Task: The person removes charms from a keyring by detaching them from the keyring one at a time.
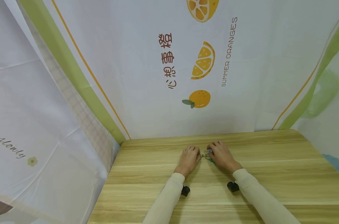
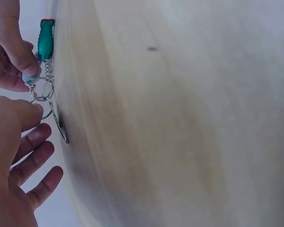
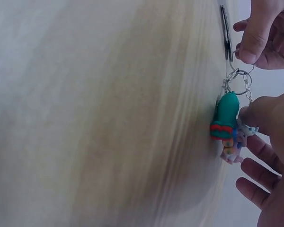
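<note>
In the head view both hands meet low over the wooden table [image 1: 158, 174], with a keychain [image 1: 203, 155] between them. My left hand [image 1: 189, 158] pinches a metal split ring [image 2: 46, 114] between thumb and forefinger, its other fingers spread loosely. From the rings a thin flat metal piece [image 3: 226, 35] hangs at the tabletop, seen edge-on. My right hand [image 1: 221, 154] pinches a pale blue charm [image 2: 31, 78] on a short chain. Beside it dangles a green charm [image 3: 227, 109] with a red band, and a small pinkish figure [image 3: 233, 153] shows below, partly hidden.
Below the sleeves are two black rounded pieces [image 1: 185, 191], one at each wrist. A white cloth [image 1: 141, 77] printed with oranges hangs behind the table's far edge, and more cloth [image 1: 46, 124] hangs along the left side.
</note>
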{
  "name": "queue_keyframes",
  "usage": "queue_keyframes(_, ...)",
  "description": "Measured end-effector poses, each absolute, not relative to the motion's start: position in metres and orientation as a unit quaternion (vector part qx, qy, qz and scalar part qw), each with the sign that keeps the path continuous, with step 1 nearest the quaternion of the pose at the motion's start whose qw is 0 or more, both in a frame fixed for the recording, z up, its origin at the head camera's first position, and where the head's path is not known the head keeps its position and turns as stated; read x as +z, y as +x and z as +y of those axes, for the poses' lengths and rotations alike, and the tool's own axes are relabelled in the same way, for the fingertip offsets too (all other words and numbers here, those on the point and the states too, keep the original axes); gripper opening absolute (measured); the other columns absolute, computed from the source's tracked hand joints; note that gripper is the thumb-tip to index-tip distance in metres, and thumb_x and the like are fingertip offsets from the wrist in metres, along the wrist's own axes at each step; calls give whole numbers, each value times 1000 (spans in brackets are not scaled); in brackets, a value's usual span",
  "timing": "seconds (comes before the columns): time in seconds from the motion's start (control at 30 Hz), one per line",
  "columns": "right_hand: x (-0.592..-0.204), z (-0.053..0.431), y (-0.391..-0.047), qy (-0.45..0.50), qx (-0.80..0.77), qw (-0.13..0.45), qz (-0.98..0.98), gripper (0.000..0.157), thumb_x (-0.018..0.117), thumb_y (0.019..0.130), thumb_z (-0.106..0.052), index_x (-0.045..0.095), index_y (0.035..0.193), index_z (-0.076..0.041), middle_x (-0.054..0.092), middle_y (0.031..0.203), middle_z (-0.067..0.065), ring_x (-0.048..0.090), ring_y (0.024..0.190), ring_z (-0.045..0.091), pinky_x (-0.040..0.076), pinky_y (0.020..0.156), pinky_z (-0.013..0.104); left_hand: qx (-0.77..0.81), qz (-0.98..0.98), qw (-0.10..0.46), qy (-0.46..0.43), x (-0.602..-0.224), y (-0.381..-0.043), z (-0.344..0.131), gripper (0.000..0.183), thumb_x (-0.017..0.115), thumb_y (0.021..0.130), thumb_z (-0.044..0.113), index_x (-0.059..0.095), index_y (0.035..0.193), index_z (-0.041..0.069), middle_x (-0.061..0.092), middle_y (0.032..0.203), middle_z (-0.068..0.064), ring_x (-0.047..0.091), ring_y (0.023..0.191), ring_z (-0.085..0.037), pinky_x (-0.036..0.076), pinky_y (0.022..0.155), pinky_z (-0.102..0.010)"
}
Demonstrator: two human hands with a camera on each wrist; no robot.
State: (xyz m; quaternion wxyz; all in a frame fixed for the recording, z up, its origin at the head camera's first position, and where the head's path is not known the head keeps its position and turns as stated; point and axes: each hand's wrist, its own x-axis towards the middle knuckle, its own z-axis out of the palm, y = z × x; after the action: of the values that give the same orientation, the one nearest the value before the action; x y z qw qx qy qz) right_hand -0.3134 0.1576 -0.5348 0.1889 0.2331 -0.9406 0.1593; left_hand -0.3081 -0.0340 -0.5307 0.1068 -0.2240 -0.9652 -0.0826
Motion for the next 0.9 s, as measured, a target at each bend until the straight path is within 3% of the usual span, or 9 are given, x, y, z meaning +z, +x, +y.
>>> queue_keyframes(0.23,-531,151,-309,223,190,161,-942,17,70,89,-15,67,104,-8,69,100,6,60,97,27,52,83,44,-125,-955,119,-243,-531,-308,-38,10,60,99,21,65,105,16,66,105,4,57,98,-12,50,87,-25)
queue_keyframes(0.4,-527,149,-309,237,191,184,-935,16,72,88,-16,69,104,-11,71,101,5,59,93,25,51,80,43,-152,-944,134,-261,-527,-309,-40,14,58,98,14,67,110,15,68,109,2,59,102,-14,51,88,-24)
queue_keyframes(0.9,-527,145,-309,267,182,222,-920,6,72,90,-22,70,93,-17,63,94,2,53,84,21,45,74,36,-161,-937,176,-256,-523,-309,-41,8,61,98,19,68,100,17,64,102,4,59,93,-10,52,77,-19)
